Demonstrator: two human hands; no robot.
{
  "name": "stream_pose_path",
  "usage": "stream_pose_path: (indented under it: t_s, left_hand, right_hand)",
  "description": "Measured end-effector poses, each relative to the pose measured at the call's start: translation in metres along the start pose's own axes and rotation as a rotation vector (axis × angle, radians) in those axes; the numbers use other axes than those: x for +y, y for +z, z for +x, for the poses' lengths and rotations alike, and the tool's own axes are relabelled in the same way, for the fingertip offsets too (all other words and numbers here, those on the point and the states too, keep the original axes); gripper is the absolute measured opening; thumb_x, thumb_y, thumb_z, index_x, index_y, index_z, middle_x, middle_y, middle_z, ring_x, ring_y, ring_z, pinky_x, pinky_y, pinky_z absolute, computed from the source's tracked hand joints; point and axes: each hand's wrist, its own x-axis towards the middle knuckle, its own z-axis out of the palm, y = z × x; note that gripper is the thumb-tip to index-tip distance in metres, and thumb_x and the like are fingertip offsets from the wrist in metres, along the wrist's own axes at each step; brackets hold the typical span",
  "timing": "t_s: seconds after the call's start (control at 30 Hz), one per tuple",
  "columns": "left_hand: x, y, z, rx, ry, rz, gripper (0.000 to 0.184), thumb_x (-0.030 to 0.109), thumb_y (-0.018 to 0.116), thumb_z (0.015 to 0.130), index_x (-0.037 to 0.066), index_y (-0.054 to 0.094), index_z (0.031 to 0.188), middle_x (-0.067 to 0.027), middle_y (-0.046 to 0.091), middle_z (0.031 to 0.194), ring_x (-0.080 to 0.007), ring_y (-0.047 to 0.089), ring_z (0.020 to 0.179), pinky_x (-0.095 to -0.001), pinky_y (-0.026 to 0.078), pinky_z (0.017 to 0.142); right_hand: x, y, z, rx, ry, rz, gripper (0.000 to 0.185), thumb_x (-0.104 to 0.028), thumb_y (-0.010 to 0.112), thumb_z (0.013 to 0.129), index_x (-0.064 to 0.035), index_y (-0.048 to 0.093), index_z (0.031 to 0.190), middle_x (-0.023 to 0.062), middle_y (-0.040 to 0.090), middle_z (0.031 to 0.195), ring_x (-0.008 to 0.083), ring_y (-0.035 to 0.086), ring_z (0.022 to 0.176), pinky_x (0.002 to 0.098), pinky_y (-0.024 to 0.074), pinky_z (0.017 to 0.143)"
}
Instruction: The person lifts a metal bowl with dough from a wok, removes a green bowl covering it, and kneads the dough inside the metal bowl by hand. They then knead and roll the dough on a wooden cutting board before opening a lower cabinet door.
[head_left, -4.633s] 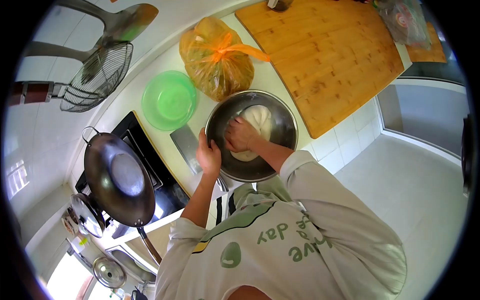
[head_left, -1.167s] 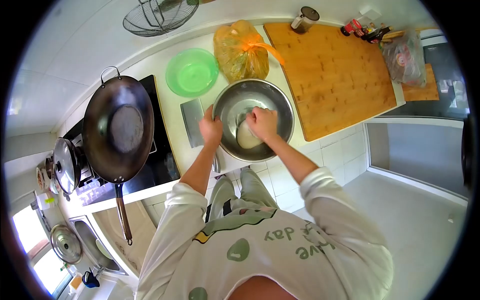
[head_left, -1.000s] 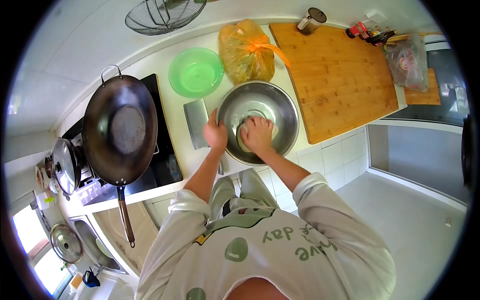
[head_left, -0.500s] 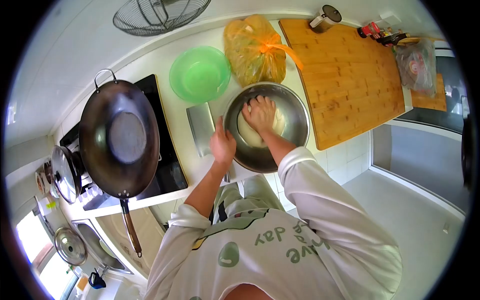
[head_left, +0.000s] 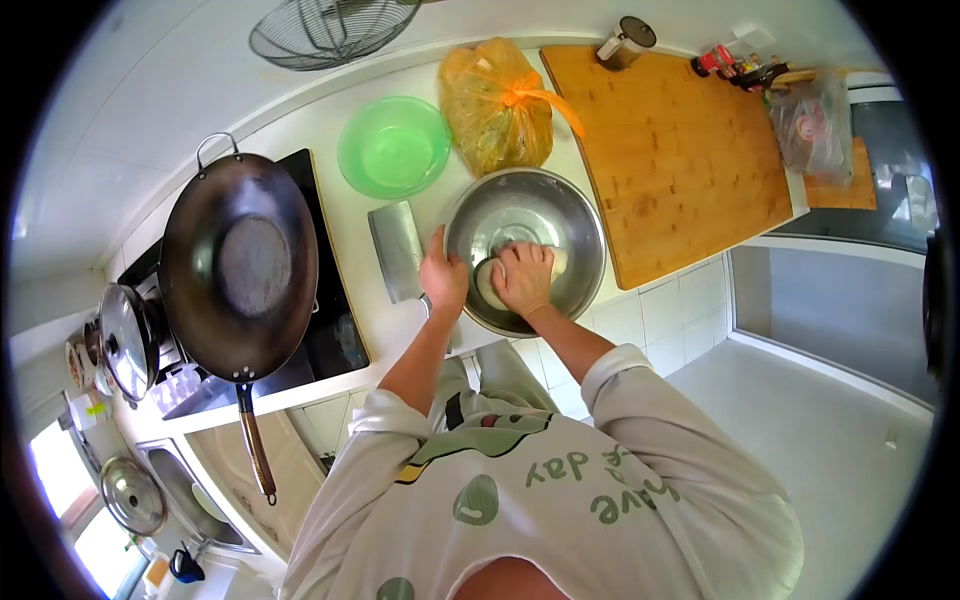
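while pressing the dough (head_left: 487, 285) under curled fingers of the right hand (head_left: 525, 280), hold the metal bowl (head_left: 580, 230) steady, with left hand (head_left: 443, 280) closed firmly on it.

steel bowl (head_left: 578, 232): 1 | dough lump (head_left: 487, 286): 1 | cleaver (head_left: 396, 250): 1 | wok (head_left: 255, 265): 1 | bags (head_left: 495, 115) (head_left: 812, 130): 2

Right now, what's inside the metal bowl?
The metal bowl holds pale dough, with the right hand on top. That hand covers part of the dough; the bowl's floor directly underneath is hidden.
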Motion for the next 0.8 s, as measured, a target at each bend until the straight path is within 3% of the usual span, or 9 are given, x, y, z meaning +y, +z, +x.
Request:
stream_pose_path:
  t_s: [0.07, 0.23, 0.4, 0.5, 0.6, 0.63, 0.7, 0.73, 0.8]
  left_hand:
    - [-0.009, 0.009, 0.003, 0.114, 0.162, -0.036, 0.051, 0.004, 0.057, 0.078, 0.011, 0.053, 0.129, -0.0232, 0.065, 0.082, -0.0422, 0.062, 0.074, -0.0508, 0.048, 0.068]
    - [-0.007, 0.004, 0.002, 0.075, 0.197, 0.026, 0.050, 0.003, 0.058, 0.079, 0.007, 0.050, 0.129, -0.0241, 0.065, 0.082, -0.0437, 0.062, 0.073, -0.0512, 0.048, 0.066]
    - [-0.002, 0.008, -0.004, 0.152, 0.192, 0.056, 0.048, 0.004, 0.057, 0.080, 0.005, 0.049, 0.127, -0.0249, 0.064, 0.082, -0.0449, 0.061, 0.072, -0.0525, 0.048, 0.065]
    - [-0.003, 0.018, -0.030, 0.244, 0.124, 0.042, 0.045, 0.006, 0.056, 0.083, 0.004, 0.048, 0.127, -0.0248, 0.064, 0.081, -0.0447, 0.061, 0.072, -0.0537, 0.047, 0.064]
    - [-0.002, 0.015, -0.056, 0.213, -0.004, 0.002, 0.047, 0.018, 0.060, 0.085, 0.003, 0.047, 0.127, -0.0228, 0.064, 0.077, -0.0433, 0.062, 0.068, -0.0521, 0.047, 0.062]
    - [0.005, 0.001, -0.063, 0.082, -0.084, 0.006, 0.053, 0.024, 0.064, 0.083, 0.002, 0.046, 0.128, -0.0204, 0.064, 0.076, -0.0412, 0.062, 0.067, -0.0494, 0.047, 0.061]
    - [0.002, -0.016, -0.058, -0.053, -0.166, 0.008, 0.058, 0.030, 0.067, 0.082, 0.001, 0.046, 0.128, -0.0181, 0.063, 0.076, -0.0391, 0.062, 0.067, -0.0468, 0.048, 0.060]
    - [0.000, -0.022, -0.035, -0.047, -0.168, -0.014, 0.063, 0.034, 0.070, 0.080, 0.002, 0.046, 0.129, -0.0161, 0.062, 0.078, -0.0364, 0.061, 0.070, -0.0443, 0.048, 0.062]
    - [0.007, -0.016, 0.001, 0.048, -0.006, 0.001, 0.065, 0.032, 0.072, 0.077, 0.005, 0.046, 0.130, -0.0134, 0.059, 0.084, -0.0324, 0.059, 0.078, -0.0415, 0.048, 0.067]
  right_hand:
    - [0.001, 0.011, 0.006, 0.001, 0.038, 0.012, 0.017, -0.026, 0.060, 0.077, -0.0130, 0.063, 0.088, 0.0078, 0.056, 0.095, 0.0275, 0.050, 0.094, 0.0434, 0.0325, 0.087]
    - [0.014, 0.046, 0.057, 0.036, 0.147, -0.028, 0.017, -0.026, 0.058, 0.078, -0.0124, 0.065, 0.085, 0.0076, 0.054, 0.091, 0.0278, 0.050, 0.092, 0.0428, 0.0350, 0.083]
    - [0.027, 0.057, 0.084, -0.004, 0.082, -0.011, 0.016, -0.026, 0.057, 0.079, -0.0120, 0.064, 0.081, 0.0077, 0.055, 0.090, 0.0275, 0.050, 0.091, 0.0417, 0.0362, 0.080]
    - [0.034, 0.058, 0.086, -0.083, -0.074, 0.016, 0.016, -0.025, 0.057, 0.079, -0.0117, 0.064, 0.079, 0.0077, 0.055, 0.085, 0.0269, 0.051, 0.086, 0.0413, 0.0376, 0.077]
    - [0.042, 0.050, 0.092, -0.260, -0.359, 0.198, 0.014, -0.023, 0.058, 0.079, -0.0121, 0.066, 0.082, 0.0078, 0.059, 0.076, 0.0244, 0.056, 0.082, 0.0387, 0.0432, 0.075]
    - [0.048, 0.041, 0.093, -0.258, -0.370, 0.198, 0.014, -0.023, 0.058, 0.079, -0.0121, 0.066, 0.082, 0.0078, 0.059, 0.076, 0.0244, 0.056, 0.082, 0.0387, 0.0432, 0.075]
    - [0.060, 0.020, 0.094, -0.379, 0.132, 0.866, 0.012, -0.019, 0.059, 0.083, -0.0122, 0.068, 0.087, 0.0077, 0.065, 0.085, 0.0234, 0.059, 0.089, 0.0365, 0.0468, 0.077]
    - [0.065, -0.005, 0.098, -0.210, 0.133, 0.741, 0.024, -0.026, 0.058, 0.081, -0.0046, 0.068, 0.083, 0.0179, 0.065, 0.086, 0.0344, 0.061, 0.093, 0.0433, 0.0486, 0.080]
    - [0.084, -0.011, 0.095, -0.373, 0.222, 0.591, 0.024, -0.026, 0.058, 0.081, -0.0041, 0.067, 0.085, 0.0187, 0.064, 0.087, 0.0347, 0.061, 0.090, 0.0435, 0.0484, 0.080]
